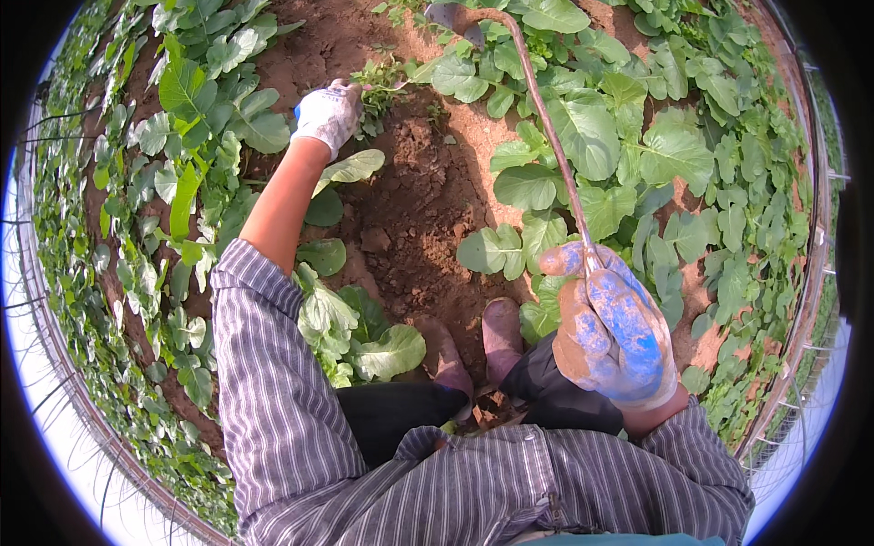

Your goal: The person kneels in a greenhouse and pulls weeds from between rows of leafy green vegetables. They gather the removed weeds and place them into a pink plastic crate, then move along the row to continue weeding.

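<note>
My left hand, in a white knit glove with blue coating, reaches forward over the soil. Its fingers are curled around a tuft of small green weeds; the fingertips are partly hidden. In my right hand, whose glove is blue-coated and caked with soil, is the thin handle of a hand hoe. The hoe's metal blade sits at the top of the view, above the leaves. Between the two hands runs a strip of loosened brown soil.
Broad-leaved green crop plants line the right side, and more leafy plants grow on the left. My soil-dusted boots stand in the gap, close to low leaves. A curved frame edge borders the bed at right.
</note>
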Demonstrator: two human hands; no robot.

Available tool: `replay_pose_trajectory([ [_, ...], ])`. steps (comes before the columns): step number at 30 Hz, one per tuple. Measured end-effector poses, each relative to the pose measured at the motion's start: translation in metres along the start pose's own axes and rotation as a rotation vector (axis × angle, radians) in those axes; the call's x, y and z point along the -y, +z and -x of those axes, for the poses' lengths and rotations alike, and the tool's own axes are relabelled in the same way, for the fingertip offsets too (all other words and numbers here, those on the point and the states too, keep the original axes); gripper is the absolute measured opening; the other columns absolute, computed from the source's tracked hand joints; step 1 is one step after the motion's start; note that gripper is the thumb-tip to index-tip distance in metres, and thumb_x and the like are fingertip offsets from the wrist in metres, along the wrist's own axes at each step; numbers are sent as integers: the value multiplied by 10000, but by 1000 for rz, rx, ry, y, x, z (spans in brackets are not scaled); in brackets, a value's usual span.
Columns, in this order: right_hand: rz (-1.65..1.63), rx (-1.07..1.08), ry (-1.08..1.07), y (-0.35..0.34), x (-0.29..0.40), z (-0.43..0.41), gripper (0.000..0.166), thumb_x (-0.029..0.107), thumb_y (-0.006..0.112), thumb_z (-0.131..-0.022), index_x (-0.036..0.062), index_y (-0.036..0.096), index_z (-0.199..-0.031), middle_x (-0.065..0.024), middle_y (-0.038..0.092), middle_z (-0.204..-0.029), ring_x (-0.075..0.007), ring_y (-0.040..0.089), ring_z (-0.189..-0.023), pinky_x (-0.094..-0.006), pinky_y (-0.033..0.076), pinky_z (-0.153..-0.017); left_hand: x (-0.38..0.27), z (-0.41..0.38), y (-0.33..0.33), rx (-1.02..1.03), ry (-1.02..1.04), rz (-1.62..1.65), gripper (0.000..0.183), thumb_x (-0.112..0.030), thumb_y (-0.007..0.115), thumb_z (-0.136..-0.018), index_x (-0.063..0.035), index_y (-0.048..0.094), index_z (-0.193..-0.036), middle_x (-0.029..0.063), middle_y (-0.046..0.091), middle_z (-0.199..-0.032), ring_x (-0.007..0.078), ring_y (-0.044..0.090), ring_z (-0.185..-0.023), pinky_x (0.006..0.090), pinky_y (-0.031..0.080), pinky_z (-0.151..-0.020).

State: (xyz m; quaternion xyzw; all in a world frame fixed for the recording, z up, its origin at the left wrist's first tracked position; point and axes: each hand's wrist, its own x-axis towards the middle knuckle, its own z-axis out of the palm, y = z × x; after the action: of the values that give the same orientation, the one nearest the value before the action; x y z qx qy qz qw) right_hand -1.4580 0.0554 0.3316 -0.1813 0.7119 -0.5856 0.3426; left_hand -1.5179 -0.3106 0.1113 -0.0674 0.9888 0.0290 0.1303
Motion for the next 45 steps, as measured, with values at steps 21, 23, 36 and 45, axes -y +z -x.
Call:
replay_pose_trajectory([
  [21, -845, -95, 423, 0, 7, 12, 359, 126, 385, -940, -51, 380, -1252, 18, 427, -725, -58, 456, -539, -218, 380, -491, -127, -61, 95, 117, -69, -14, 241, -142, 511, -832, -110, 635, -1036, 99, 605, -1079, 248, 615, -974, 386, 527, -703],
  [23, -963, -107, 411, 3, 8, 9, 373, 149, 383, -944, -51, 372, -1259, 42, 392, -676, -48, 435, -516, -206, 355, -467, -126, -61, 98, 115, -72, -8, 250, -149, 515, -834, -114, 624, -1056, 102, 594, -1098, 246, 615, -974, 382, 526, -708],
  [36, -582, -98, 358, -9, -2, 13, 384, 245, 344, -978, -19, 349, -1258, -3, 461, -651, -93, 361, -388, -264, 313, -387, -85, -27, 80, -176, 20, 291, 210, -109, 504, -793, -79, 584, -985, 161, 583, -1067, 322, 600, -933, 387, 488, -773],
  [45, -819, -152, 335, 1, 4, 12, 385, 253, 343, -979, -5, 361, -1264, 22, 435, -634, -75, 341, -376, -247, 312, -378, -36, -9, -14, -470, -107, 289, 213, -226, 564, -818, -185, 617, -1020, 86, 600, -1011, 306, 618, -839, 394, 495, -710],
])
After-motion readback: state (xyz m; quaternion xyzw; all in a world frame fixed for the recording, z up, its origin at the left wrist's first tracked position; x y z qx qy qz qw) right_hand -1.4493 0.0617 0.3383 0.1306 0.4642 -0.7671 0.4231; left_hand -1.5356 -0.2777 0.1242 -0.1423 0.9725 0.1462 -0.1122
